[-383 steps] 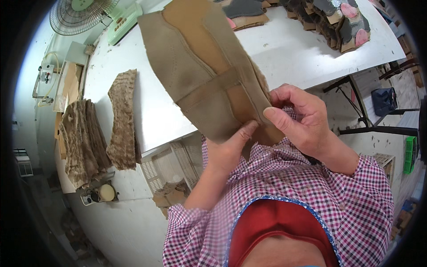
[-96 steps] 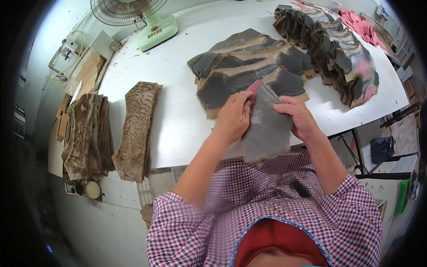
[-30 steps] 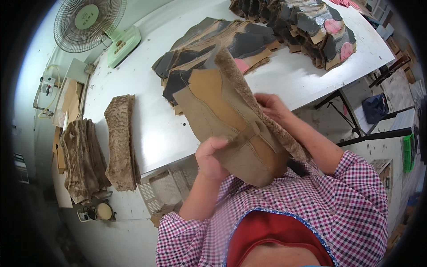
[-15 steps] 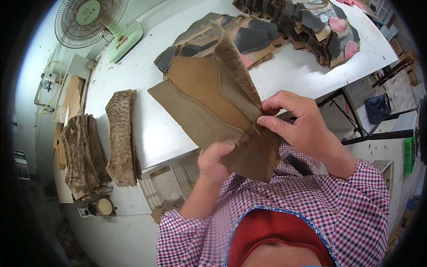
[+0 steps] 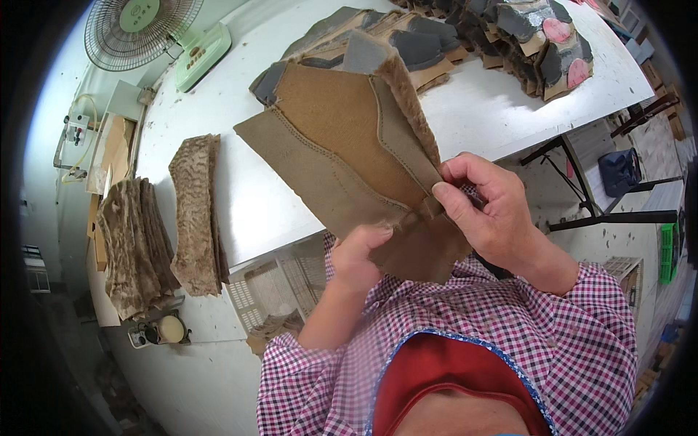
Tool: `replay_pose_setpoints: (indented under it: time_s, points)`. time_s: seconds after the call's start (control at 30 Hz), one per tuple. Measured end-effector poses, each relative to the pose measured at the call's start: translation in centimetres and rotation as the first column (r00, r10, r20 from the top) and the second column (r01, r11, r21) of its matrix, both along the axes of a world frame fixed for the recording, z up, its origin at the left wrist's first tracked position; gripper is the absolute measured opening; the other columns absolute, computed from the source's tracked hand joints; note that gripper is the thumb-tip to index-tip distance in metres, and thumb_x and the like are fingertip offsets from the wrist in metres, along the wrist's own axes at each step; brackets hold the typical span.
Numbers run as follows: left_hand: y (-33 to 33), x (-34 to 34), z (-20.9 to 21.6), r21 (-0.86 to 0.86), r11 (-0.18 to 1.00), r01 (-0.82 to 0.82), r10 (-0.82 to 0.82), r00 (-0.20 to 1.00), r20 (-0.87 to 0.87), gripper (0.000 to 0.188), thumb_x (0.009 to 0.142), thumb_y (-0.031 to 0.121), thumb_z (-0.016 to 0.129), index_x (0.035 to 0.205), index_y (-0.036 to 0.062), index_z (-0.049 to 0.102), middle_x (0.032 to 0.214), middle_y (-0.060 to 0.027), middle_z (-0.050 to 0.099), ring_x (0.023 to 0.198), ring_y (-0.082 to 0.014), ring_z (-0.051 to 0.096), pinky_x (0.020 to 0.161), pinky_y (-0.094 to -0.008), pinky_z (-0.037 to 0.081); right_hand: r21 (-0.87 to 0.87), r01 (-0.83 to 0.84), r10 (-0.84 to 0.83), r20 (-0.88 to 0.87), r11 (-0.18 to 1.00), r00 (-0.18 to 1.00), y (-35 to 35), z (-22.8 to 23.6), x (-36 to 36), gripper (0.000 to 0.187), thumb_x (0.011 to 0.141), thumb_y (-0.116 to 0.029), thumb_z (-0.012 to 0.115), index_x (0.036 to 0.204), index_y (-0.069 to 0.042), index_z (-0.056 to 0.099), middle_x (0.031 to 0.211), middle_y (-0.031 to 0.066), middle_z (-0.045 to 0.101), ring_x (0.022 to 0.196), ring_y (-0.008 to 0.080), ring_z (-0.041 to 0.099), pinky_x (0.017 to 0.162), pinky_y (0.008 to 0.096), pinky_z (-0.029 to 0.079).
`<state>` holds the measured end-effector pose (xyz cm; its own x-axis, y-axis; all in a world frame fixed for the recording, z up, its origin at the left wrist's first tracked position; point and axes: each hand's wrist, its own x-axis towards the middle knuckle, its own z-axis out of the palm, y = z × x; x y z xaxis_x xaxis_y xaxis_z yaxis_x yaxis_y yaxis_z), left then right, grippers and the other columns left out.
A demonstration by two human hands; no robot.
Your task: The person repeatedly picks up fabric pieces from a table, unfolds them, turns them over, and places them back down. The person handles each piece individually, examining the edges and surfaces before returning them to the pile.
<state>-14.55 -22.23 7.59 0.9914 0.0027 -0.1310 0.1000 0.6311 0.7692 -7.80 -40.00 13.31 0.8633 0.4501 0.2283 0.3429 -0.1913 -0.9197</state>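
Both my hands hold a stitched brown leather boot upper in front of me, above the table's near edge. It has a tan middle panel, olive-brown side panels with double stitching, and a furry edge on the right. My right hand pinches its right edge near the lower seam, thumb on top. At the lower left edge, my left hand grips it with the thumb on the face and the fingers hidden behind. The lower part folds down toward my checked smock.
On the white table lie grey-and-brown pieces and a dark stack with pink patches. Furry strips and a furry stack rest at left. A green fan stands behind; a plastic crate sits below.
The boot upper has turned slightly and its face shows flatter. My right hand has shifted a little right and down along its edge; the left hand keeps its hold.
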Motion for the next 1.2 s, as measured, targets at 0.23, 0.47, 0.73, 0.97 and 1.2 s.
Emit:
replay_pose_setpoints:
  time_s: [0.23, 0.47, 0.73, 0.97, 1.2]
  points:
    - [-0.2, -0.3, 1.1, 0.287, 0.958, 0.015, -0.011, 1.0, -0.016, 0.063, 0.071, 0.013, 0.044, 0.128, -0.0118, 0.044, 0.127, -0.0227, 0.054, 0.115, -0.032, 0.055, 0.098, -0.0409, 0.046, 0.081, -0.06, 0.052, 0.096, 0.995, 0.994, -0.2, -1.6, 0.4, 0.005, 0.092, -0.005, 0.056, 0.094, 0.0, 0.054, 0.072, 0.0042, 0.053, 0.061, 0.0104, 0.046, 0.056, 0.0248, 0.04]
    - [3.8, 2.3, 1.2, -0.253, 0.966, -0.061, 0.127, 0.958, 0.256, 0.042, 0.083, 0.019, 0.052, 0.118, -0.0056, 0.054, 0.115, -0.0161, 0.062, 0.107, -0.0287, 0.06, 0.092, -0.0418, 0.05, -0.04, -0.159, 0.164, 0.242, 0.987, 0.956, -0.9, -1.7, 1.6, 0.004, 0.092, -0.004, 0.054, 0.092, -0.002, 0.051, 0.072, 0.004, 0.05, 0.061, 0.0115, 0.043, 0.055, 0.0265, 0.037]
    - [4.2, 4.1, 0.0, -0.484, 0.873, -0.055, 0.098, 0.993, 0.065, 0.038, 0.094, 0.019, 0.046, 0.125, -0.0017, 0.05, 0.123, -0.0153, 0.058, 0.111, -0.0302, 0.058, 0.097, -0.045, 0.048, -0.041, -0.088, 0.09, 0.049, 0.995, 0.995, -0.3, -4.6, 1.9, 0.007, 0.093, -0.006, 0.057, 0.095, 0.0, 0.056, 0.078, 0.0024, 0.058, 0.069, 0.0094, 0.05, 0.063, 0.0239, 0.043]
    - [3.8, 2.7, 0.4, -0.514, 0.857, 0.038, 0.026, 0.993, 0.116, 0.042, 0.093, 0.017, 0.047, 0.129, -0.0044, 0.047, 0.128, -0.0168, 0.055, 0.117, -0.0314, 0.055, 0.101, -0.0463, 0.044, 0.18, -0.17, 0.193, -0.121, 0.969, 0.974, 1.0, -3.4, 6.7, 0.055, 0.099, -0.047, 0.045, 0.125, 0.0, 0.055, 0.121, 0.011, 0.06, 0.114, 0.0181, 0.054, 0.099, 0.0332, 0.042]
    - [4.0, 1.2, -0.5, -0.545, 0.833, 0.094, -0.012, 0.988, 0.152, 0.037, 0.088, 0.011, 0.05, 0.118, -0.0091, 0.056, 0.119, -0.0188, 0.061, 0.11, -0.0315, 0.059, 0.098, -0.0432, 0.047, 0.764, -0.325, 0.796, -0.381, 0.557, 0.47, 1.9, -7.7, 9.7, 0.054, 0.097, -0.044, 0.05, 0.133, -0.004, 0.049, 0.125, 0.0089, 0.059, 0.119, 0.0209, 0.054, 0.103, 0.0364, 0.041]
